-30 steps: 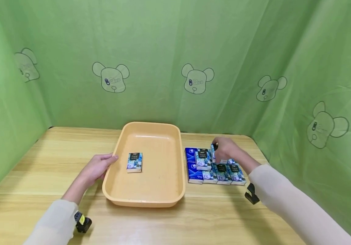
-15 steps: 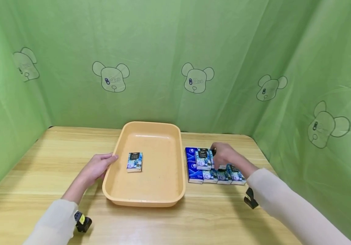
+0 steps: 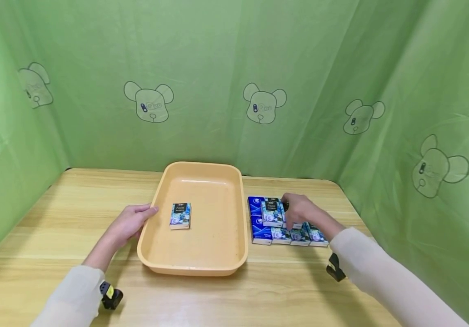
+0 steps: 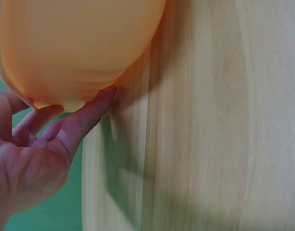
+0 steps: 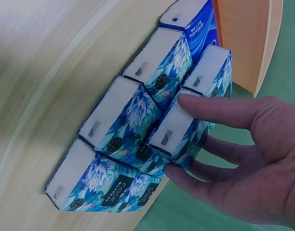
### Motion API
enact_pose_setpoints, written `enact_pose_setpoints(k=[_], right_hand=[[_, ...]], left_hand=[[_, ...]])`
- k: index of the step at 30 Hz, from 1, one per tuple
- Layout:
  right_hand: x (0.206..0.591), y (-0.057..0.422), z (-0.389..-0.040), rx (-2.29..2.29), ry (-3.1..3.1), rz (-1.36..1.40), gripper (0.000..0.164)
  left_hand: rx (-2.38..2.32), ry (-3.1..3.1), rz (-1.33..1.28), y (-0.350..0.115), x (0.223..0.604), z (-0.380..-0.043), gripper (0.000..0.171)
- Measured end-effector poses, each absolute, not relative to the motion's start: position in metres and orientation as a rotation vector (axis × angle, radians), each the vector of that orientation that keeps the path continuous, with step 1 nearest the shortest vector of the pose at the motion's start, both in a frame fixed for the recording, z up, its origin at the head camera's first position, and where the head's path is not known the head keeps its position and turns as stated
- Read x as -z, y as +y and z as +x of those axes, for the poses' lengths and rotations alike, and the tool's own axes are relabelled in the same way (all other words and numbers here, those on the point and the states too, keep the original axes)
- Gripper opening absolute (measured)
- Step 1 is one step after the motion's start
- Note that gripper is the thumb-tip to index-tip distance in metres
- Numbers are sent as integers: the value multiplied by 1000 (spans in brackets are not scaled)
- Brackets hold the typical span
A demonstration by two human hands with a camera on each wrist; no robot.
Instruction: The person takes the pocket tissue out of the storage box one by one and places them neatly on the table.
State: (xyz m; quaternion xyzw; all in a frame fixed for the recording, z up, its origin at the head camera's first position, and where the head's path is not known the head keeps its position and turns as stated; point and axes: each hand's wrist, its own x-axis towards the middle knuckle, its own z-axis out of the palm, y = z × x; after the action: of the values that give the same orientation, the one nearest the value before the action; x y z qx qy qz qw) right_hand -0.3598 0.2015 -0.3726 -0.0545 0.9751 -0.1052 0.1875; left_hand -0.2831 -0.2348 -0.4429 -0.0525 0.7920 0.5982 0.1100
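Observation:
My left hand grips the left rim of an orange plastic tray, thumb over the edge and fingers below. Inside the tray lies one tissue pack with a blue floral print. To the tray's right, my right hand holds another floral tissue pack between thumb and fingers. That pack sits on the upper layer of a stack, beside a matching upper pack. Floral packs and plain blue packs form the bottom layer; the hand hides part of them.
The wooden table carries everything. A green curtain with bear-head prints stands behind and along both sides. The tray's right wall is close to the blue packs.
My right hand has lowered its tissue pack from a tilted position onto the stack, next to the other upper pack. The left hand and tray stay in place.

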Motion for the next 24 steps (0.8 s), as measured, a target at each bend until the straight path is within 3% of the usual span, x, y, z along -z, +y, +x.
enact_pose_setpoints(k=[10, 24], right_hand=[[373, 200, -359, 305, 2714, -174, 103], [374, 198, -362, 298, 2727, -187, 94]], left_hand=[[-1758, 2324, -153, -235, 442, -283, 65], [-1749, 2332, -158, -235, 442, -283, 67]])
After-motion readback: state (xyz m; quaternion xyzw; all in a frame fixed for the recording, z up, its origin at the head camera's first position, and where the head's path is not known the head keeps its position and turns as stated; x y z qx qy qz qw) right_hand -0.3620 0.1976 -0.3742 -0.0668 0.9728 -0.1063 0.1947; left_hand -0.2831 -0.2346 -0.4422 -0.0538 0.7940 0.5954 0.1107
